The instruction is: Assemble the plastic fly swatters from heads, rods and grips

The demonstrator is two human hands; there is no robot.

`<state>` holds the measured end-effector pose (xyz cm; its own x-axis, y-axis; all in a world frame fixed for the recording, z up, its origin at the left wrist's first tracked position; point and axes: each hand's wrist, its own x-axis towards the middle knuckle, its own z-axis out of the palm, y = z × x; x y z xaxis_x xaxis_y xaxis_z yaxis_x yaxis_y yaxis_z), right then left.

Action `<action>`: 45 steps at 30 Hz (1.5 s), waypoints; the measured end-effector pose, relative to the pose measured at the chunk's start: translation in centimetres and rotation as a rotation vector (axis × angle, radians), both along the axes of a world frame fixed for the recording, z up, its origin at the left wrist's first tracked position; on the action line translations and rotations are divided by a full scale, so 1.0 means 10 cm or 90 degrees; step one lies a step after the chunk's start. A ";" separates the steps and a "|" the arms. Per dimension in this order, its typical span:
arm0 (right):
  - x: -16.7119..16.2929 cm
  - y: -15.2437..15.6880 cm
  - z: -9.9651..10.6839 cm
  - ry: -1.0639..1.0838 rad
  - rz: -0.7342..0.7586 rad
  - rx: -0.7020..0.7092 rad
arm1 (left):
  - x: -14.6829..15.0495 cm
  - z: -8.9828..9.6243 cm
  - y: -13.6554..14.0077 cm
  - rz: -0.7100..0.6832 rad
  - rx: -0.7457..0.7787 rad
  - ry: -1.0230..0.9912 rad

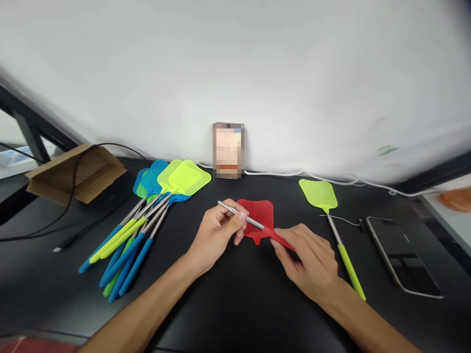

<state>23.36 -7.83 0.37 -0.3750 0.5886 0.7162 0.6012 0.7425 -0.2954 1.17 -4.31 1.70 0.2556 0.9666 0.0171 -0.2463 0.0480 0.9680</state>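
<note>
Red-handled swatter shaft (257, 225) crosses over the apparently detached red mesh head (262, 210), steel rod (253, 222) pinched in my left hand (217, 230), red grip (281, 239) held by my right hand (312, 257); reads as positioning, next move needs steady tip control.

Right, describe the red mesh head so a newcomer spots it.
On the black table, look between the swatter pile at left and the lone lime swatter at right. There, the red mesh head lies between the left hand and right hand. Unlike its blue, green and lime neighbours, it is red, and no rod joins its short neck.
</note>
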 end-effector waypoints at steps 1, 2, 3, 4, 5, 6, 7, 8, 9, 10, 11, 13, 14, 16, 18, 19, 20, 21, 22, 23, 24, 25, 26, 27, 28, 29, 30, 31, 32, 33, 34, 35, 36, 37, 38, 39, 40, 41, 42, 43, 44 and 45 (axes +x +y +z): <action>0.00 0.00 0.00 0.000 0.000 -0.006 | 0.00 -0.01 0.00 -0.001 0.004 -0.003; 0.00 0.00 -0.01 -0.001 -0.001 -0.009 | 0.00 -0.01 0.00 -0.002 0.009 -0.005; 0.00 0.00 -0.01 -0.002 -0.003 -0.012 | -0.01 -0.01 0.00 -0.004 0.013 -0.005; 0.00 -0.01 -0.01 -0.003 -0.005 -0.012 | -0.01 -0.02 0.00 -0.006 0.017 -0.006; -0.01 -0.01 -0.01 -0.001 -0.008 -0.015 | -0.01 -0.02 0.00 -0.008 0.020 -0.007; -0.02 -0.03 -0.01 0.004 -0.009 -0.020 | -0.01 -0.02 0.01 -0.010 0.023 -0.008; -0.03 -0.04 -0.01 0.013 -0.010 -0.031 | -0.01 -0.01 0.01 -0.013 0.025 -0.006; -0.04 -0.06 0.00 0.028 -0.011 -0.053 | -0.01 -0.01 0.01 -0.016 0.028 -0.004; -0.06 -0.08 0.01 0.051 -0.012 -0.090 | -0.01 -0.01 0.01 -0.018 0.030 0.000; -0.07 -0.10 0.02 0.081 -0.012 -0.146 | -0.01 0.00 0.02 -0.021 0.032 0.006; -0.09 -0.11 0.04 0.114 -0.008 -0.222 | -0.01 0.01 0.02 -0.022 0.033 0.012; -0.11 -0.12 0.07 0.186 0.020 -0.419 | -0.01 0.02 0.02 -0.021 0.032 0.029; -0.13 -0.12 0.09 0.222 0.042 -0.523 | 0.00 0.02 0.03 -0.019 0.031 0.037; -0.15 -0.11 0.11 0.298 0.093 -0.699 | -0.01 0.03 0.03 -0.021 0.027 0.049; -0.18 -0.10 0.11 0.381 0.141 -0.811 | -0.02 0.02 0.03 -0.033 0.022 0.046; -0.19 -0.10 0.11 0.424 0.164 -0.848 | -0.02 0.01 0.03 -0.040 0.018 0.041; -0.21 -0.11 0.10 0.465 0.186 -0.875 | -0.02 0.01 0.03 -0.046 0.013 0.033; -0.22 -0.12 0.09 0.498 0.206 -0.896 | -0.02 0.00 0.03 -0.049 0.007 0.026; -0.23 -0.13 0.08 0.524 0.224 -0.912 | -0.02 -0.01 0.02 -0.051 0.001 0.019; -0.24 -0.14 0.08 0.541 0.237 -0.922 | -0.02 -0.03 0.02 -0.052 -0.006 0.014; -0.25 -0.14 0.08 0.546 0.245 -0.926 | -0.01 -0.04 0.01 -0.053 -0.012 0.010; -0.25 -0.15 0.09 0.539 0.247 -0.925 | 0.00 -0.04 0.01 -0.055 -0.017 0.010; -0.25 -0.15 0.10 0.522 0.245 -0.916 | 0.01 -0.05 0.00 -0.059 -0.019 0.014; -0.25 -0.14 0.11 0.497 0.240 -0.900 | 0.02 -0.05 -0.01 -0.065 -0.020 0.021; -0.24 -0.14 0.12 0.468 0.234 -0.876 | 0.03 -0.04 -0.01 -0.075 -0.020 0.029; -0.23 -0.13 0.13 0.441 0.225 -0.848 | 0.04 -0.03 -0.02 -0.089 -0.019 0.038; -0.21 -0.12 0.13 0.421 0.213 -0.818 | 0.04 -0.02 -0.03 -0.110 -0.019 0.047; -0.19 -0.10 0.13 0.410 0.199 -0.789 | 0.04 0.00 -0.04 -0.135 -0.019 0.055; -0.17 -0.09 0.13 0.410 0.183 -0.765 | 0.04 0.02 -0.05 -0.166 -0.020 0.065; -0.15 -0.07 0.12 0.418 0.168 -0.746 | 0.04 0.03 -0.05 -0.200 -0.021 0.077; -0.13 -0.06 0.11 0.430 0.157 -0.732 | 0.04 0.05 -0.06 -0.235 -0.023 0.091; -0.11 -0.04 0.10 0.444 0.151 -0.720 | 0.04 0.06 -0.07 -0.269 -0.031 0.105; -0.10 -0.03 0.09 0.458 0.150 -0.711 | 0.04 0.06 -0.08 -0.300 -0.043 0.118; -0.09 -0.02 0.08 0.470 0.151 -0.704 | 0.04 0.06 -0.09 -0.326 -0.059 0.129; -0.08 -0.01 0.08 0.477 0.154 -0.700 | 0.05 0.05 -0.09 -0.348 -0.076 0.139; -0.09 0.00 0.08 0.479 0.157 -0.700 | 0.05 0.04 -0.10 -0.367 -0.091 0.148; -0.10 -0.01 0.08 0.479 0.160 -0.702 | 0.06 0.04 -0.10 -0.381 -0.104 0.157; -0.11 -0.01 0.08 0.475 0.162 -0.703 | 0.06 0.03 -0.11 -0.392 -0.111 0.165; -0.12 -0.02 0.08 0.472 0.163 -0.702 | 0.06 0.03 -0.11 -0.402 -0.115 0.170; -0.13 -0.02 0.08 0.472 0.164 -0.698 | 0.06 0.03 -0.11 -0.409 -0.115 0.176; -0.14 -0.03 0.08 0.476 0.166 -0.693 | 0.06 0.03 -0.11 -0.415 -0.113 0.180; -0.14 -0.04 0.07 0.483 0.168 -0.688 | 0.06 0.04 -0.11 -0.420 -0.110 0.183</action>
<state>21.93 -8.20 1.02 -0.2854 0.9581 0.0228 -0.0943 -0.0044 -0.9955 1.74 -5.39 2.14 0.7557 0.5933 -0.2774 0.1492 0.2564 0.9550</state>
